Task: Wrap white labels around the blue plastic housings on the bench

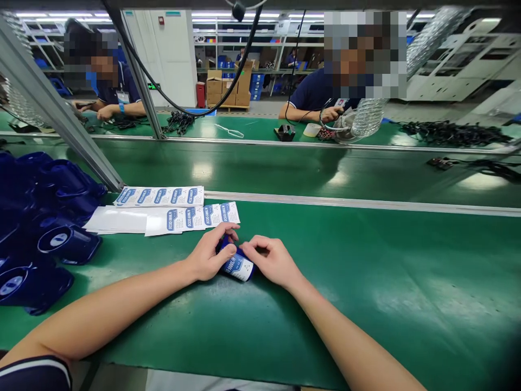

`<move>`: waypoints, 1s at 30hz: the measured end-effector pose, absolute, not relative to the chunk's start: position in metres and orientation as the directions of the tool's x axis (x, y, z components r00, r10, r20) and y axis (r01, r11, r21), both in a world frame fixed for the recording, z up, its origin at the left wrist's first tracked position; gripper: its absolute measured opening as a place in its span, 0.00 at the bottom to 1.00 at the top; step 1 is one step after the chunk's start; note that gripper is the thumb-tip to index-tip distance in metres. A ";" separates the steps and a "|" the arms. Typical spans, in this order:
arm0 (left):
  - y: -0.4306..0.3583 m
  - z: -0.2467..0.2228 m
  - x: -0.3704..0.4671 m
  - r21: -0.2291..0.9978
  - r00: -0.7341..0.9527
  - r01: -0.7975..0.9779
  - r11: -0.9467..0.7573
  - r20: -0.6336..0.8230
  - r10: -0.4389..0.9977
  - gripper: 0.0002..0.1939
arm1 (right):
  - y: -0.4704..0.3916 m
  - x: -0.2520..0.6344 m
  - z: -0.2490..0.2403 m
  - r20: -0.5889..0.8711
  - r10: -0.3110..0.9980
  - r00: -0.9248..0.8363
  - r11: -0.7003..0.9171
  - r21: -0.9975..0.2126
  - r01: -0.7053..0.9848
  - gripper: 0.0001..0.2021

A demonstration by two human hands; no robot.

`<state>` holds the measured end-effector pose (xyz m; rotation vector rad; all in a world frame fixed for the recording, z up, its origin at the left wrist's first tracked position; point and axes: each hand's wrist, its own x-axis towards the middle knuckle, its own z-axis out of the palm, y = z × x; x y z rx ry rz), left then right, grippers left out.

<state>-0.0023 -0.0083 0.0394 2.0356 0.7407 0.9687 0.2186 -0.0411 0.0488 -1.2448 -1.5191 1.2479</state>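
Observation:
On the green bench, a small blue plastic housing point(249, 273) carries a white-and-blue printed label point(239, 266) on its near side. My left hand point(211, 254) is closed round the housing's left end, the thumb resting on top. At its right end, my right hand point(272, 259) has its thumb and fingers bent together close to the label's upper edge; whether something small is pinched there is hidden. Just beyond my hands lie sheets of the same labels point(193, 218), in two rows, the nearer one partly without labels.
Several blue plastic housings point(67, 244) are heaped at the left. A slanted metal post point(81, 119) rises behind them, and a low metal rail point(358, 203) crosses behind the bench point(391, 282). Two co-workers sit across the line, with black cables point(451, 133) on their table.

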 end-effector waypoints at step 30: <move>-0.018 0.033 0.000 0.773 0.584 0.172 -0.610 0.419 0.695 0.36 | -0.045 0.205 0.053 -0.078 0.968 -0.239 -0.061 -0.995 0.079 0.16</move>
